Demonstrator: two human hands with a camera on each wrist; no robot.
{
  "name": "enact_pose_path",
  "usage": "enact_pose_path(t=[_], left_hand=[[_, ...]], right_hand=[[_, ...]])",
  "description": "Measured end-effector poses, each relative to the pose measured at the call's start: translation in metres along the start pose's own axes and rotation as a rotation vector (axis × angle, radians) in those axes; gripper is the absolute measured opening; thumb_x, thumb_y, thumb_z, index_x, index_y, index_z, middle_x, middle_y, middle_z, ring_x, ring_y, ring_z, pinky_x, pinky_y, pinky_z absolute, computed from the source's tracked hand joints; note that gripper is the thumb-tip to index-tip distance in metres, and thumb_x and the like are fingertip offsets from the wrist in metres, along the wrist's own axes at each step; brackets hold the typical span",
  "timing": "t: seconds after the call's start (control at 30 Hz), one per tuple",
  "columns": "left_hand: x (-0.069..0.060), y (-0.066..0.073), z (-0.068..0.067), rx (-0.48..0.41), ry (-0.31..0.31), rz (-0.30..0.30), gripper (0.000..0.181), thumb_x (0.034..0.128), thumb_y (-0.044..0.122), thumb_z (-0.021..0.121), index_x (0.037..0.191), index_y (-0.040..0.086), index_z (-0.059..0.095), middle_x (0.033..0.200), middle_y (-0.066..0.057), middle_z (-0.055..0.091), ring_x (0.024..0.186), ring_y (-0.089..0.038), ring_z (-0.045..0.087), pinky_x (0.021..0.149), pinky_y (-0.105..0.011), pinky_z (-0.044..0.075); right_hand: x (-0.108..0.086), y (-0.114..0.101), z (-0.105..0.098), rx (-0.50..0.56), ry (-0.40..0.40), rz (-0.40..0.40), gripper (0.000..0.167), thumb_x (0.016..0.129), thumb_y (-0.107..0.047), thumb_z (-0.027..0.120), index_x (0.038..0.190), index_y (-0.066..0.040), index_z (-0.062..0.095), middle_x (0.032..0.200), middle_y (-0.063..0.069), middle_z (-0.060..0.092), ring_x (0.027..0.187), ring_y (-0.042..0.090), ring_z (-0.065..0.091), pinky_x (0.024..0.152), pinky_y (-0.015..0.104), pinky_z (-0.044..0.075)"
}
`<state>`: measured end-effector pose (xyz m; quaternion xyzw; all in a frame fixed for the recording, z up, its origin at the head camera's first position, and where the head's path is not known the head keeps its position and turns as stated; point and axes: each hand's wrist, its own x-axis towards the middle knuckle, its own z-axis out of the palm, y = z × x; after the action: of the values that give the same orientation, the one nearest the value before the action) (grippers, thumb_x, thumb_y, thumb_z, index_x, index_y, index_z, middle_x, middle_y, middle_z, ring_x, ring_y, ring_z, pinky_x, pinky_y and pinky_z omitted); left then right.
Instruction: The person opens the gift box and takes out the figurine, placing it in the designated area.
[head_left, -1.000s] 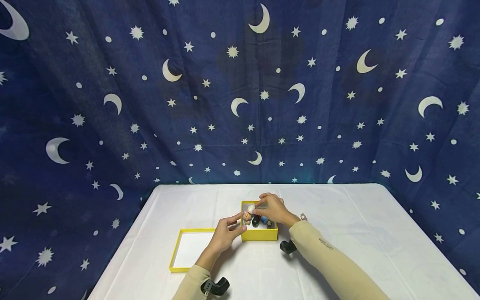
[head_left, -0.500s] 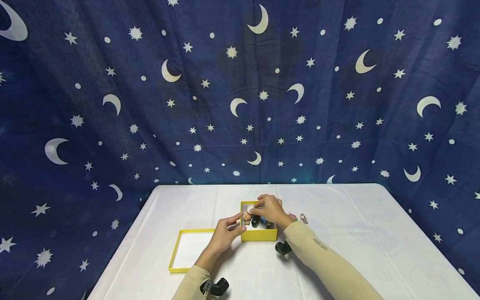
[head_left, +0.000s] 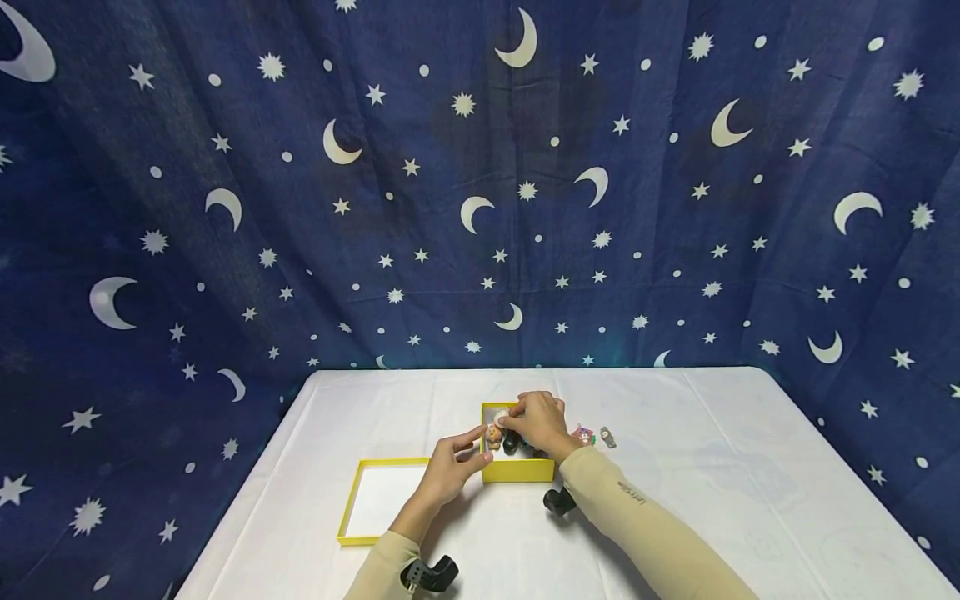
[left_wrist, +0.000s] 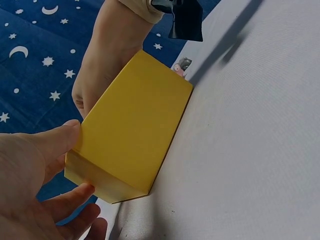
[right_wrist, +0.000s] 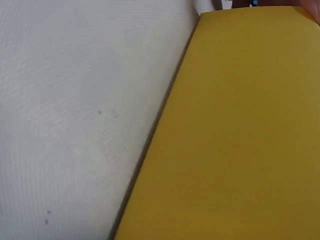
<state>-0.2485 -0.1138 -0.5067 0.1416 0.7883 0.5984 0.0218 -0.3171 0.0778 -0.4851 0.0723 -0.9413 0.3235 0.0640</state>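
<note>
My right hand reaches into the yellow box, its thumb and fingertips pinching a small white figure. Beside that figure lie an orange-brown figure and a black one; other contents are partly hidden under the hand. At the box's left end, my left hand touches the wall and near corner with spread thumb and fingers. The left wrist view shows the left hand against the end of the box. Yellow box wall fills much of the right wrist view.
A shallow yellow-rimmed lid with a white inside lies left of the box. On the white table, a pink multicoloured figure and a grey one lie right of the box. A blue star-and-moon cloth hangs behind.
My right forearm has swung left, uncovering the pink and grey figures. The white figure remains pinched and has shifted slightly inside the box. My left hand has stayed in place.
</note>
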Motion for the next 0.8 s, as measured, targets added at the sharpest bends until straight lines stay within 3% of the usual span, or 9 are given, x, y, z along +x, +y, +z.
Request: enact_pose_path(t=[0.07, 0.37, 0.63, 0.8], left_hand=[[-0.0004, 0.0007, 0.0, -0.001, 0.0, -0.006, 0.052, 0.0956, 0.014, 0.069, 0.144, 0.001, 0.055, 0.15, -0.022, 0.052, 0.135, -0.05, 0.05, 0.112, -0.058, 0.046], [0.0003, -0.0008, 0.0004, 0.012, -0.009, -0.012, 0.052, 0.0958, 0.014, 0.069, 0.144, 0.001, 0.055, 0.15, -0.022, 0.052, 0.136, -0.049, 0.05, 0.114, -0.058, 0.044], [0.001, -0.0001, 0.0007, 0.016, -0.008, -0.01, 0.052, 0.0958, 0.014, 0.069, 0.143, -0.001, 0.054, 0.15, -0.022, 0.052, 0.136, -0.05, 0.049, 0.114, -0.057, 0.044], [0.0011, -0.0001, 0.0009, 0.018, -0.006, -0.006, 0.052, 0.0957, 0.014, 0.069, 0.143, -0.001, 0.055, 0.15, -0.022, 0.052, 0.136, -0.05, 0.05, 0.114, -0.057, 0.045]], right_hand=[[-0.0001, -0.0006, 0.001, -0.014, -0.008, 0.018, 0.024, 0.082, -0.034, 0.085, 0.081, -0.01, 0.081, 0.124, 0.012, 0.072, 0.123, 0.033, 0.057, 0.108, 0.056, 0.034], [0.0006, -0.0055, 0.0007, -0.053, -0.02, 0.073, 0.028, 0.079, -0.039, 0.086, 0.076, -0.014, 0.074, 0.088, 0.0, 0.07, 0.097, 0.025, 0.057, 0.095, 0.05, 0.038], [-0.002, -0.0065, 0.0007, -0.048, -0.003, 0.057, 0.027, 0.08, -0.037, 0.086, 0.081, -0.013, 0.076, 0.09, 0.001, 0.07, 0.098, 0.025, 0.056, 0.097, 0.051, 0.037], [-0.0026, -0.0052, 0.0018, -0.039, 0.005, 0.046, 0.025, 0.079, -0.035, 0.087, 0.082, -0.012, 0.076, 0.103, 0.005, 0.072, 0.108, 0.029, 0.057, 0.099, 0.053, 0.037]])
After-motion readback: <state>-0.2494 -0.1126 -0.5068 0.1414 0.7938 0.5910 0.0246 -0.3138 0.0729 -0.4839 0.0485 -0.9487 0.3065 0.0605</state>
